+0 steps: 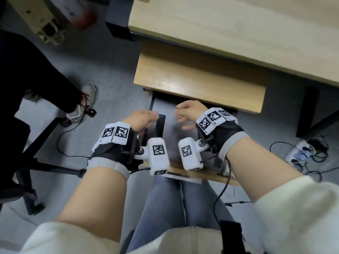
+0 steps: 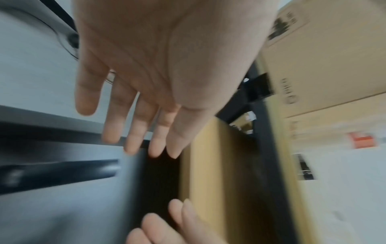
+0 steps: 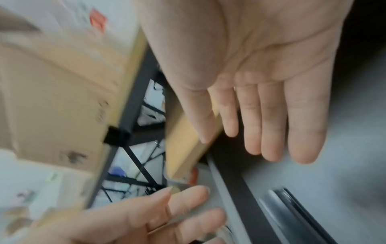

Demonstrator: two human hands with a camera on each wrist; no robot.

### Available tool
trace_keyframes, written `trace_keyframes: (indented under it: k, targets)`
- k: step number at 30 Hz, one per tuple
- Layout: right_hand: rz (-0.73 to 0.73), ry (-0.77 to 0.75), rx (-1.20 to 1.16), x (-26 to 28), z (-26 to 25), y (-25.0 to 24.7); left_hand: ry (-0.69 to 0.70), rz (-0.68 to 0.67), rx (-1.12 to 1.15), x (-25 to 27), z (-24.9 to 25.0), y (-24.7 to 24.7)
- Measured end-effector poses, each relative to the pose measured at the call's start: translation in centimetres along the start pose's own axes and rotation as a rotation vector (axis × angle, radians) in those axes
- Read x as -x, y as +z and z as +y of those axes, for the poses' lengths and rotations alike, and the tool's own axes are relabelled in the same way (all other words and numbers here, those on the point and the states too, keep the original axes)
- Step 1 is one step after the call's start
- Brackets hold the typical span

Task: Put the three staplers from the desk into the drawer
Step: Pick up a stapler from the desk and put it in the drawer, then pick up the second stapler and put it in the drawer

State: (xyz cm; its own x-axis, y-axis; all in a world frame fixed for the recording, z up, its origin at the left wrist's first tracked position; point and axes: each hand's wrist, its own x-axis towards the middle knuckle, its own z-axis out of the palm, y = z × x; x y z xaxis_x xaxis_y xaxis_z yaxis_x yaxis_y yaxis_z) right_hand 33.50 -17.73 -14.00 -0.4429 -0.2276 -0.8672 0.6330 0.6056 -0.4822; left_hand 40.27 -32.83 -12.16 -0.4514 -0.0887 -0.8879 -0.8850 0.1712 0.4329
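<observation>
The drawer [image 1: 166, 107] stands pulled out under the desk, its floor grey. One long black stapler [image 1: 160, 125] lies in it near the left wall; it shows blurred in the left wrist view [image 2: 58, 173] and the right wrist view [image 3: 292, 204]. My left hand [image 1: 145, 119] hovers just left of that stapler, fingers straight [image 2: 133, 132], holding nothing. My right hand [image 1: 185, 114] hangs over the drawer's middle, palm down, fingers [image 3: 269, 132] straight and empty. No other stapler shows in any view.
A wooden shelf [image 1: 198, 79] overhangs the drawer's back, with the pale desk top [image 1: 238, 33] above it. Left on the floor are a chair base [image 1: 36, 162] and another person's shoe [image 1: 86, 101]. A power strip [image 1: 300, 153] with cables lies at the right.
</observation>
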Motion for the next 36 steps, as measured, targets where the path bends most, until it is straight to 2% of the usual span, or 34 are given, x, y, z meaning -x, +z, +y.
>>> trace_keyframes:
  k: [3,7,10,13,19,22,26,28,30,33,36]
  targets:
    - [-0.012,-0.089,-0.052,4.3,-2.8,-4.1,0.162,-0.091,0.071,2.7,5.1,0.0]
    - [0.1,-0.243,-0.112,7.5,-6.9,-9.5,0.375,-0.078,0.108,4.5,12.5,0.3]
    - [0.181,-0.331,-0.166,8.3,-9.7,-13.6,0.485,-0.064,0.126,4.5,18.1,0.6]
    - [0.247,-0.388,-0.171,7.1,-12.8,-17.6,0.532,-0.037,0.121,3.3,23.2,0.8]
    - [0.321,-0.447,-0.19,1.1,-20.8,-23.9,0.538,0.054,0.276,-1.6,33.3,0.1]
    - [0.261,-0.426,-0.253,-3.0,-24.9,-25.8,0.546,0.166,0.316,-5.1,38.0,-0.9]
    - [0.247,-0.437,-0.185,-7.5,-29.3,-27.6,0.591,0.333,0.058,-9.6,43.1,-2.8]
    - [0.22,-0.492,-0.159,-8.8,-31.3,-28.3,0.533,0.403,-0.044,-11.0,45.0,-3.9]
    - [0.185,-0.493,-0.167,-9.6,-32.8,-28.6,0.457,0.4,0.03,-12.4,46.2,-4.6]
    - [0.121,-0.468,-0.275,-10.6,-34.1,-28.7,0.41,0.309,0.281,-13.4,46.8,-4.4]
    - [0.141,-0.453,-0.351,-10.5,-34.1,-29.2,0.331,0.269,0.314,-13.6,46.7,-4.3]
